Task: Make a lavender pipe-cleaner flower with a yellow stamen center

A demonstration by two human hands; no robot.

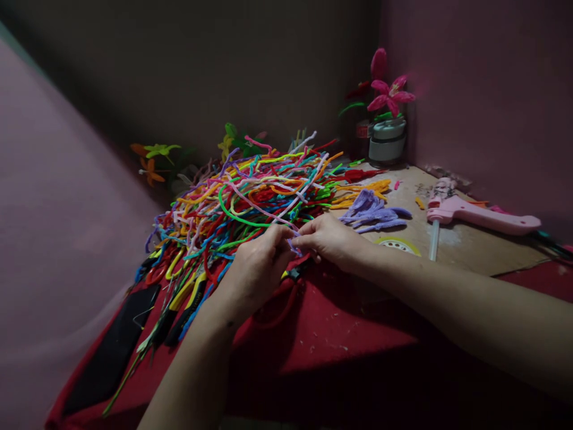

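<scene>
My left hand (257, 266) and my right hand (333, 242) meet at the front edge of a large heap of coloured pipe cleaners (259, 197). Between their fingertips is a short purple pipe cleaner (295, 249), and both hands pinch it. Fingers cover part of it, so its full shape is hidden. Just beyond my right hand lies a bundle of bent purple pipe cleaners (373, 214). Below the hands, a dark tool with a red loop handle (286, 304) rests in shadow on the red cloth (340, 334).
A pink glue gun (487, 216) with a clear glue stick lies on a board (474, 254) at right, near a yellow ring (398, 243). Yellow-and-black pliers (190, 304) and a black flat slab (114, 346) lie at left. A potted pink flower (391, 92) stands behind.
</scene>
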